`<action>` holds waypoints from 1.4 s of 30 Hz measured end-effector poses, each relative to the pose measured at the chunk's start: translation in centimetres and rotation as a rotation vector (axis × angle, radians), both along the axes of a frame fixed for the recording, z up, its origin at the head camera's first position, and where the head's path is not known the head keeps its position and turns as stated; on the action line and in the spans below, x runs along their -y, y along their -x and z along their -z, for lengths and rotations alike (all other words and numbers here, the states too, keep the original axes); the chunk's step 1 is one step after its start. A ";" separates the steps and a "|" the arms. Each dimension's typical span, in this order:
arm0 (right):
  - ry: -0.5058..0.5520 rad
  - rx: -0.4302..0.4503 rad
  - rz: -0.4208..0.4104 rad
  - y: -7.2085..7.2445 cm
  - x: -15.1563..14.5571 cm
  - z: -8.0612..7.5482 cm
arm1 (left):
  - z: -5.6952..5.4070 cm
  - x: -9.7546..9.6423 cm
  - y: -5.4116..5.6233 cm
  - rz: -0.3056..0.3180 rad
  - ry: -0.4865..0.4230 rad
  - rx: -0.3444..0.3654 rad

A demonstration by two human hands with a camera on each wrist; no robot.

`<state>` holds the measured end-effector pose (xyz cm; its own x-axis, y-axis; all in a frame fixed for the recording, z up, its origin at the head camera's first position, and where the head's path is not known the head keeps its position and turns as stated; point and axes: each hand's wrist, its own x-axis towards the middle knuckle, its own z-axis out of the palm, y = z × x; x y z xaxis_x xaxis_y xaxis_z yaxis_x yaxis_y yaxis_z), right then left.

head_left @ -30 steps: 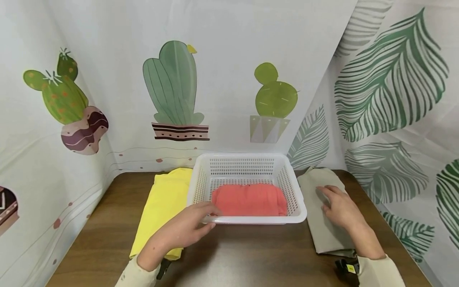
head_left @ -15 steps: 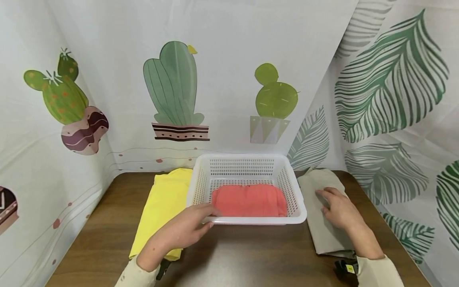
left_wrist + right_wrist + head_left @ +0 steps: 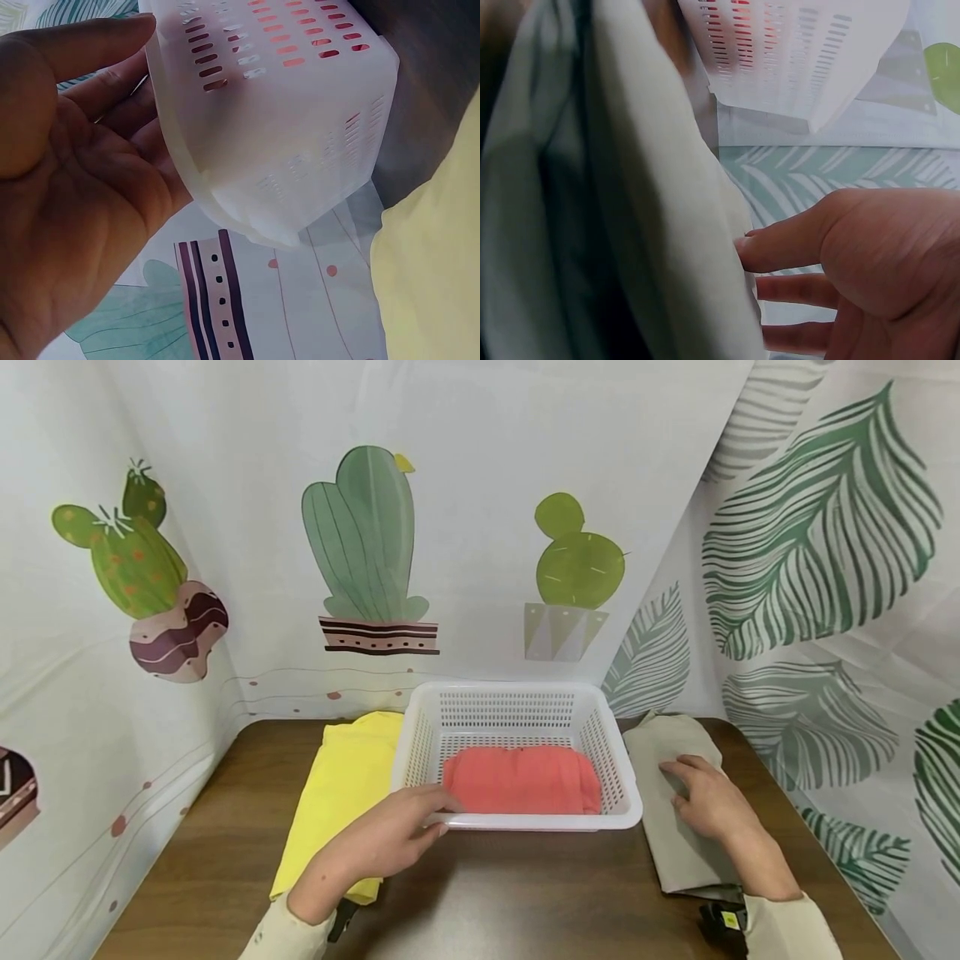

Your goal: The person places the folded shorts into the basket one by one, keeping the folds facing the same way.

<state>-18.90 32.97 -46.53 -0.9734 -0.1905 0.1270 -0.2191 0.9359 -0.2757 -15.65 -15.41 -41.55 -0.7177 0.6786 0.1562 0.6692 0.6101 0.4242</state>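
Note:
A white plastic basket (image 3: 517, 821) with slotted walls stands at the table's middle back. Inside it lies a folded coral-red cloth (image 3: 525, 781). My left hand (image 3: 393, 831) holds the basket's front left rim, fingers over the edge and thumb outside. In the left wrist view the thumb of my left hand (image 3: 82, 172) meets the rim, with the fingers behind it. Right of the basket lies a folded grey cloth (image 3: 671, 843). My right hand (image 3: 712, 797) rests on it with relaxed fingers; the right wrist view shows the thumb touching the grey cloth (image 3: 675, 210).
A folded yellow cloth (image 3: 337, 802) lies left of the basket, partly under my left forearm. The brown wooden table (image 3: 517, 893) backs onto a white curtain (image 3: 480, 527) printed with cacti and leaves. Dark straps sit at both wrists.

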 end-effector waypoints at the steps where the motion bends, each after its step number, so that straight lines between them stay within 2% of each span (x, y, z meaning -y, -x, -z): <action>1: 0.003 0.000 0.000 0.1 0.0 0.0 | 0.0 0.0 0.0 0.003 -0.001 -0.005; 15: -0.008 0.008 -0.003 0.4 0.1 0.2 | 0.0 0.1 0.0 0.020 -0.004 0.012; 29: -0.042 0.037 0.017 0.2 0.4 -0.2 | 0.1 0.1 0.1 0.021 0.000 0.015; 42: -0.081 0.023 -0.038 0.2 0.4 -0.9 | 0.0 0.0 -0.1 0.009 0.004 0.004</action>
<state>-19.07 32.59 -45.63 -0.9678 -0.2363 0.0872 -0.2496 0.9464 -0.2051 -15.52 -15.43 -41.53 -0.7124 0.6854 0.1505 0.6727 0.6061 0.4244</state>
